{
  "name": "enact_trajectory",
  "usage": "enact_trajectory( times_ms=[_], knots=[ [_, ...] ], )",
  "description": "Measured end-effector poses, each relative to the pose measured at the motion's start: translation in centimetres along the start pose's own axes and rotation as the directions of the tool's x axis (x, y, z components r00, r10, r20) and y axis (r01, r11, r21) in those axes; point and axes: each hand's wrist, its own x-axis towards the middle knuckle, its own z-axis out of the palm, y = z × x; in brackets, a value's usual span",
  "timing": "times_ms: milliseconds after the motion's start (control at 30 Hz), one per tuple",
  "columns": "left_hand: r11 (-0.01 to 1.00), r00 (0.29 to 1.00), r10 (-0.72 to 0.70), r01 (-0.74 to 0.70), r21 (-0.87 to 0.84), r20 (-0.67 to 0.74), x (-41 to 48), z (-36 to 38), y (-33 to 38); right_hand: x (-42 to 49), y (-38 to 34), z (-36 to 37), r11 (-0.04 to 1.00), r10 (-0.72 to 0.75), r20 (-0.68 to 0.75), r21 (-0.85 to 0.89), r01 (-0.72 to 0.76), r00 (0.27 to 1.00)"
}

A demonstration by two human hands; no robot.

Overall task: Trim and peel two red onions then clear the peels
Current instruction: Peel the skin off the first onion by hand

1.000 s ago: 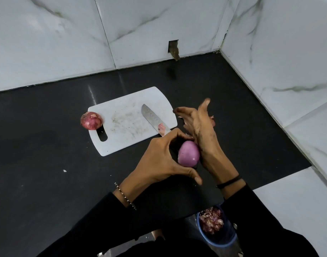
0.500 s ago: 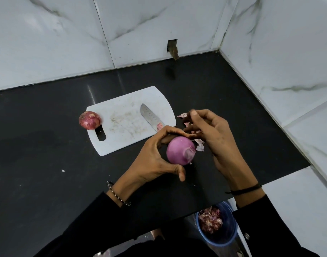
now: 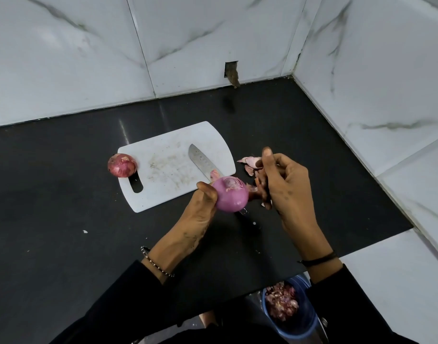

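The left hand [image 3: 200,209] grips the peeled onion [image 3: 229,197] just off the cutting board's [image 3: 168,145] near right corner, and the right hand [image 3: 287,189] pinches a strip of peel [image 3: 253,188] beside it. The unpeeled onion [image 3: 121,165] sits at the board's left edge. Loose peels [image 3: 249,161] lie right of the board.

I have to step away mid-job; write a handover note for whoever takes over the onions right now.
Left hand grips the peeled onion above the counter. Right hand pinches a peel strip beside it.
Second onion sits unpeeled at the left corner of the cutting board; knife lies on the board; loose peels on the counter.
Done: one onion nearly bare. Left: peel the second, clear peels into the blue bin.
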Motion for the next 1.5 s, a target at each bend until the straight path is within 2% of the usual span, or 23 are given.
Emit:
enact_trajectory(
  times_ms=[200,267,367,467,567,667,867,1000,1067,1133,1233,1333,1500],
  knots=[
    [0.999,0.999,-0.035,0.035,0.018,-0.030,0.6,0.2,-0.1,-0.1,0.2,-0.5,0.985,-0.097,-0.035,-0.146,0.090,0.995],
    [1.000,0.999,-0.028,0.028,0.006,-0.023,0.6,0.4,0.0,-0.1,0.2,-0.8,0.987,-0.098,-0.036,-0.129,0.092,0.995],
    [0.975,0.996,-0.089,0.083,-0.206,-0.018,0.7,0.7,0.6,-0.4,-0.5,-0.8,0.997,-0.066,-0.059,0.030,0.068,0.996],
    [0.897,0.985,-0.165,0.133,-0.422,-0.042,1.2,1.1,0.9,-0.5,-0.7,-0.2,0.996,-0.065,-0.095,0.052,0.071,0.993],
    [0.908,0.983,-0.175,0.141,-0.394,-0.052,1.1,1.5,1.2,-0.5,-0.5,0.6,0.984,-0.135,-0.086,-0.129,0.124,0.987],
    [0.901,0.973,-0.217,0.170,-0.398,-0.076,1.0,2.6,1.7,-0.6,-0.5,1.7,0.899,-0.250,-0.063,-0.386,0.207,0.966],
    [0.854,0.952,-0.290,0.213,-0.475,-0.094,0.8,1.8,1.0,0.1,0.0,2.0,0.758,-0.298,-0.049,-0.620,0.205,0.953],
    [0.875,0.952,-0.291,0.223,-0.429,-0.099,0.7,2.2,1.2,0.1,0.3,0.8,0.834,-0.252,-0.083,-0.524,0.173,0.964],
    [0.875,0.964,-0.263,0.216,-0.434,-0.050,0.5,2.0,1.4,-0.2,0.0,0.2,0.870,-0.231,-0.092,-0.466,0.163,0.969],
    [0.916,0.979,-0.205,0.195,-0.350,0.009,0.2,1.6,1.4,-0.4,-0.4,-0.2,0.907,-0.198,-0.084,-0.392,0.150,0.977],
    [0.996,0.995,-0.084,0.085,0.000,-0.062,0.2,0.8,0.5,-0.7,-0.5,-0.8,0.949,-0.155,-0.078,-0.290,0.126,0.985],
    [0.952,0.996,0.078,-0.062,0.300,-0.042,-0.1,0.5,0.6,-1.0,-0.5,-1.3,0.968,-0.136,-0.074,-0.223,0.116,0.988],
    [0.834,0.974,0.224,-0.177,0.523,-0.029,-0.7,0.5,1.6,-1.2,-1.0,-1.5,0.975,-0.152,-0.026,-0.168,0.146,0.988]
  ],
)
